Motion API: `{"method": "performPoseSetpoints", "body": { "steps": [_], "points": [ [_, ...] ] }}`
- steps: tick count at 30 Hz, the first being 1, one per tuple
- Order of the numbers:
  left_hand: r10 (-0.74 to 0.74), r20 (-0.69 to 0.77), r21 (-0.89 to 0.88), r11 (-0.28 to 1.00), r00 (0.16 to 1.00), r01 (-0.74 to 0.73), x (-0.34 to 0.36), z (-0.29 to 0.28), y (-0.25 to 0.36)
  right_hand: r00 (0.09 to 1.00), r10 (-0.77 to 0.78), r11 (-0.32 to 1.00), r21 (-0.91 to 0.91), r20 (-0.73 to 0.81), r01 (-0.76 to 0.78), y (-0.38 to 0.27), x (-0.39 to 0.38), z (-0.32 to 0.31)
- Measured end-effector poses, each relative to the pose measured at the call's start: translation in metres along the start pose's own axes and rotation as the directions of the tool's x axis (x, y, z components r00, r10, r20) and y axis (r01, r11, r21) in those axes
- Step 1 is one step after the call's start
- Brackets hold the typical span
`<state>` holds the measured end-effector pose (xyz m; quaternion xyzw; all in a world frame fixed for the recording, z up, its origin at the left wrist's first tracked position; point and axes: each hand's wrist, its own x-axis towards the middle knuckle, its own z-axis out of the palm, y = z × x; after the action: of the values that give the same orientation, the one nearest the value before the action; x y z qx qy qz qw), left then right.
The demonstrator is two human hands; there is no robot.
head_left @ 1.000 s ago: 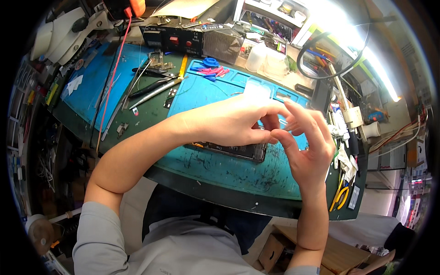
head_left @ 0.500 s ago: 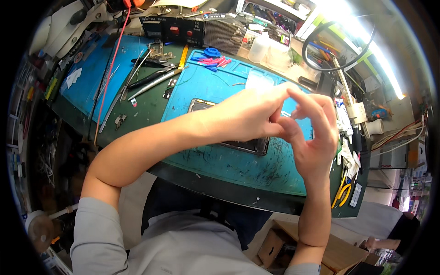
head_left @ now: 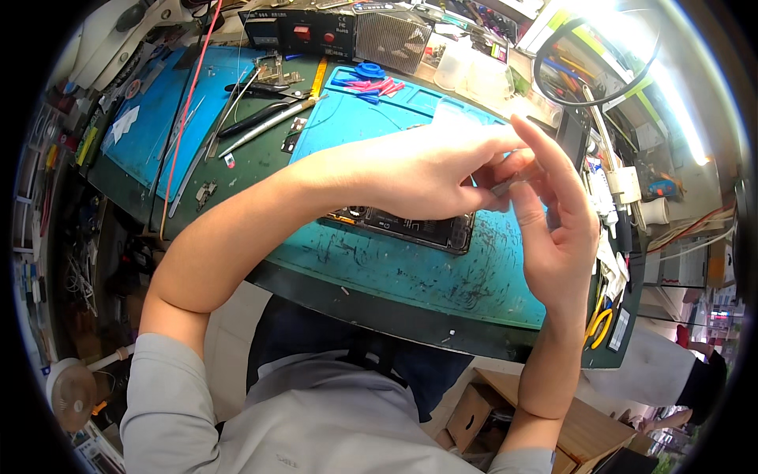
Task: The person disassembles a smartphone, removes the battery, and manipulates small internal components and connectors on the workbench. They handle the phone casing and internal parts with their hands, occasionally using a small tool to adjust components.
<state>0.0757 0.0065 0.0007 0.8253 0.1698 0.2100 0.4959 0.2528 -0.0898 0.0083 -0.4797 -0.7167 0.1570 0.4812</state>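
Observation:
Above the right part of the blue work mat, my two hands meet. My left hand reaches across from the left with its fingers closed in a pinch. My right hand comes up from below, thumb and fingers curled towards the left fingertips. A small pale piece shows between the fingertips; its kind is too small to make out. Partly hidden under my left hand and wrist lies an opened phone with dark inner parts exposed.
Pink and blue small parts lie at the mat's far edge. Left are tweezers, pliers and a second blue mat. A black powered box stands behind. Yellow-handled pliers lie at right, below a ring-shaped lamp or hoop.
My right hand has opened out somewhat and shifted right, and the pale piece shows between the fingertips. The view has shifted slightly, and more of the phone shows below my left hand.

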Motion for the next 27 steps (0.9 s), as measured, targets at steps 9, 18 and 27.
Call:
{"method": "performPoseSetpoints", "body": {
  "steps": [9, 18, 27],
  "points": [
    [0.043, 0.002, -0.058, 0.997, 0.999, -0.043, -0.0009, -0.0007, -0.0066, 0.997, -0.003, 0.995, -0.097, -0.080, -0.005, 0.0020, -0.0039, -0.0015],
    [0.023, 0.025, 0.052, 0.998, 0.999, -0.025, -0.0011, -0.0010, -0.0106, 0.999, 0.005, 0.993, -0.119, -0.051, -0.011, 0.0009, -0.0045, 0.0024],
    [-0.027, 0.053, 0.051, 0.998, 0.998, 0.024, -0.0044, -0.0019, -0.0012, 0.999, -0.029, 0.976, -0.215, -0.031, 0.021, -0.0030, -0.0047, -0.0027]
  ]
}}
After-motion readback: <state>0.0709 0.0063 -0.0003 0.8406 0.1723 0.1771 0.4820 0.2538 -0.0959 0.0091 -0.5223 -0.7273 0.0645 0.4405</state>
